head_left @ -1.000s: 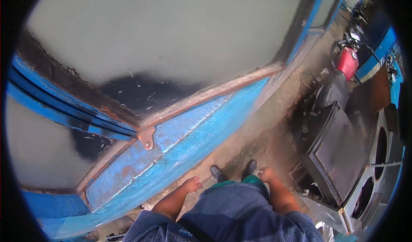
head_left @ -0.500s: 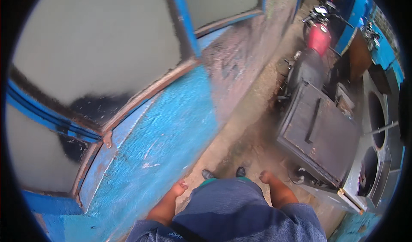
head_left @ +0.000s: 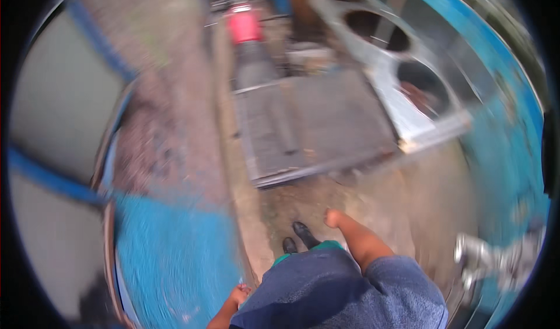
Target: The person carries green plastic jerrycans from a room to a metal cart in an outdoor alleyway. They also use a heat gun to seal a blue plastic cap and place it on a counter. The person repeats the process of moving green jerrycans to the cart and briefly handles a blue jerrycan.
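My left hand (head_left: 239, 295) hangs low by the blue-painted wall (head_left: 175, 253), its fingers curled and blurred. Something small and pale shows at its fingertips; I cannot make it out. My right hand (head_left: 333, 217) is held out ahead of my body, closed in a loose fist, with nothing visible in it. Nearest to it is a large dark flat-topped box (head_left: 332, 119), its front edge a short way beyond the hand and not touched. Past the box stands a motorcycle with a red tank (head_left: 244, 25) and a dark seat (head_left: 254, 63).
To the right of the box is a pale metal counter (head_left: 379, 78) with round dark openings. A blurred silvery metal object (head_left: 496, 256) stands at the right by a turquoise wall (head_left: 496, 183). Framed windows (head_left: 64, 101) line the left. My dark shoes (head_left: 303, 233) are on a worn concrete floor (head_left: 379, 212).
The view has swung right, so the box, motorcycle and counter sit further left and the windows slide toward the left rim. My feet have shifted, as in a step. Both hands stay curled.
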### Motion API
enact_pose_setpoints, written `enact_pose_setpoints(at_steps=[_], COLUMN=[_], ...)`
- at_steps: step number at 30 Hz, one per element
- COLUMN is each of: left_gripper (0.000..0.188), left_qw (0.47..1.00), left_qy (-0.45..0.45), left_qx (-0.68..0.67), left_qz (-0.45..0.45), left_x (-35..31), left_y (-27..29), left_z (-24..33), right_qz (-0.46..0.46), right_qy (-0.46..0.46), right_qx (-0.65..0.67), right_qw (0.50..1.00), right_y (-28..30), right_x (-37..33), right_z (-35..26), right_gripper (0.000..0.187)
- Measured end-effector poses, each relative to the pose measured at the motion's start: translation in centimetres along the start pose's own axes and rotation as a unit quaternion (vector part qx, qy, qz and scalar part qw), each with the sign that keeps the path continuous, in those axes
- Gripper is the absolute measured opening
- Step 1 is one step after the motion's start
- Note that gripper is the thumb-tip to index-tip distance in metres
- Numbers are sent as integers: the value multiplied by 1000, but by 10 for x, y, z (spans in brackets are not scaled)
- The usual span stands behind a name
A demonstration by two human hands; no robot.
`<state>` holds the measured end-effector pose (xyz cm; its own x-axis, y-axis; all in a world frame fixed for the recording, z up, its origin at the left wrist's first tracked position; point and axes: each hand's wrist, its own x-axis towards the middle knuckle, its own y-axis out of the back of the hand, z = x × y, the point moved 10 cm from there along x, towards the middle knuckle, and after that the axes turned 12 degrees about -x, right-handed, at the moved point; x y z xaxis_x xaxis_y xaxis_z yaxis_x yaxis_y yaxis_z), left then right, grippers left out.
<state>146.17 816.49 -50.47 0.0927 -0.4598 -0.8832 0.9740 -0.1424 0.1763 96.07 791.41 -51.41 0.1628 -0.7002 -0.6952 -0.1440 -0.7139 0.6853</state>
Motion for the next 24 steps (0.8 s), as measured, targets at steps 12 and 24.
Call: enact_pose_setpoints(at_steps=[12,24], left_gripper=[57,56], left_qw=[884,584], left_qy=[-145,-342], left_qx=[436,666], left_qz=[-85,-313], left_x=[108,-100], left_y=[-138,-763], left_z=[279,351], right_qz=[-67,33], right_qy=[-433,-333], right_qx=[382,342], right_qw=[813,878], right_y=[-320,-484], right_x=[-299,-403], right_z=[246,470], right_gripper=[54,37])
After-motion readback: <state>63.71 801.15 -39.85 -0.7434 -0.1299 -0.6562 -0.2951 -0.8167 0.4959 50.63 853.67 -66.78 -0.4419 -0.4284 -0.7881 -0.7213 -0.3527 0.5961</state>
